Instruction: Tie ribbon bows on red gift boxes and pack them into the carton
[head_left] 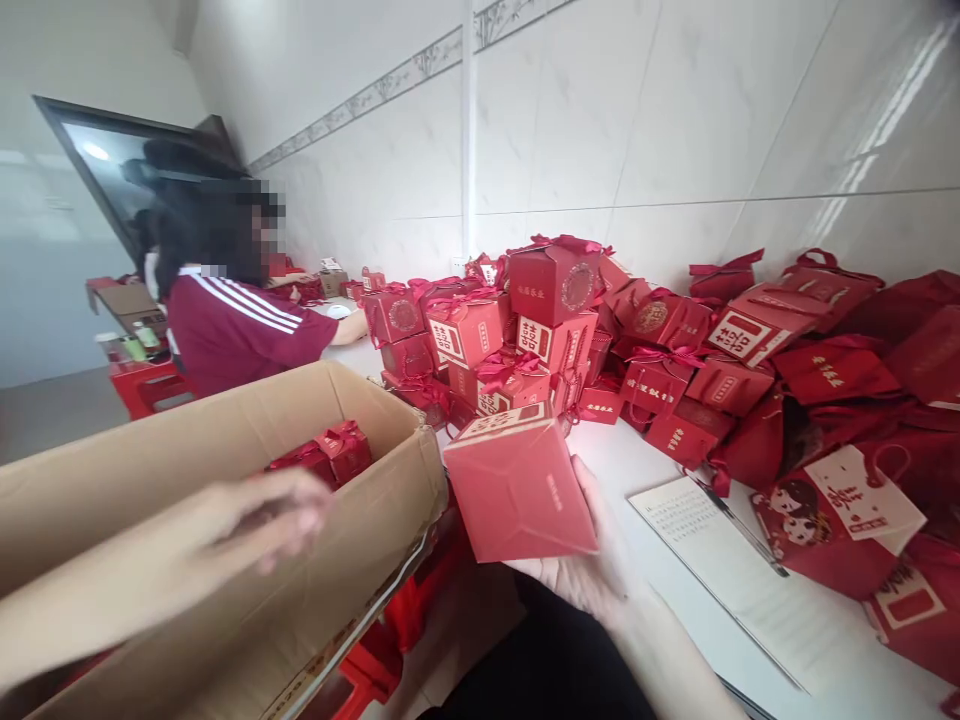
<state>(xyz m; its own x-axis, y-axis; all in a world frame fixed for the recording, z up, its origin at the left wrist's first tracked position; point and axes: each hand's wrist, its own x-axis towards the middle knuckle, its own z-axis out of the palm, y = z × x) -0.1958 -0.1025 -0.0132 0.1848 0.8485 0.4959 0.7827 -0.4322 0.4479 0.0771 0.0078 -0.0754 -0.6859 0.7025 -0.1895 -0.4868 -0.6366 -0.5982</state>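
My right hand grips a red gift box from below and along its right side, tilted so that a plain red face is toward me. A pale printed panel shows along its upper edge. Over the cardboard carton at the left, my left hand is smeared by motion, and its finger position is unclear. Beyond that hand, small red boxes with ribbons lie inside the carton.
Red gift boxes are stacked on the white table, piled up to the right. A notebook with a pen lies there too. Red stools stand under the carton. A person in a maroon shirt sits further left.
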